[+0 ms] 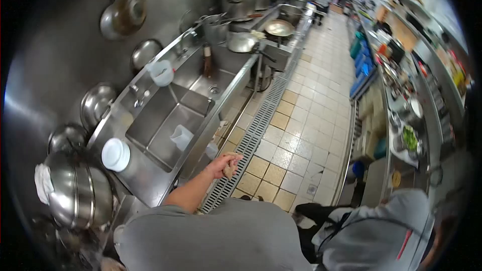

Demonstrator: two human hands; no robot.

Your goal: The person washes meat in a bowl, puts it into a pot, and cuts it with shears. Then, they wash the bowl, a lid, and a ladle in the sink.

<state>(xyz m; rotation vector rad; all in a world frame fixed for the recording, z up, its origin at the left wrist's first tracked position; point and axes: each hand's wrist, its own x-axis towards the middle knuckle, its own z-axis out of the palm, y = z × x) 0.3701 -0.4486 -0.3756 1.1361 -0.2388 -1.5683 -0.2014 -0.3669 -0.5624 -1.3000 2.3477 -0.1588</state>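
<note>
My left hand [225, 165] reaches forward from my grey sleeve, over the edge of the floor drain grate [256, 133]. Its fingers are curled closed around something small and brownish that I cannot make out. Just left of the hand is the front edge of a steel double sink [170, 120]. A translucent plastic container [182, 137] stands in the near basin. On the steel counter, a stack of white round dishes or lids [115, 154] lies nearer to me. My right hand is not visible.
A plastic pitcher [160, 73] stands behind the sink, and a brown bottle [207, 60] leans in the far basin. Stockpots [238, 2] and a wok [279, 28] sit beyond. A person in grey [376, 231] is close at my right. A tiled aisle [301, 120] runs ahead.
</note>
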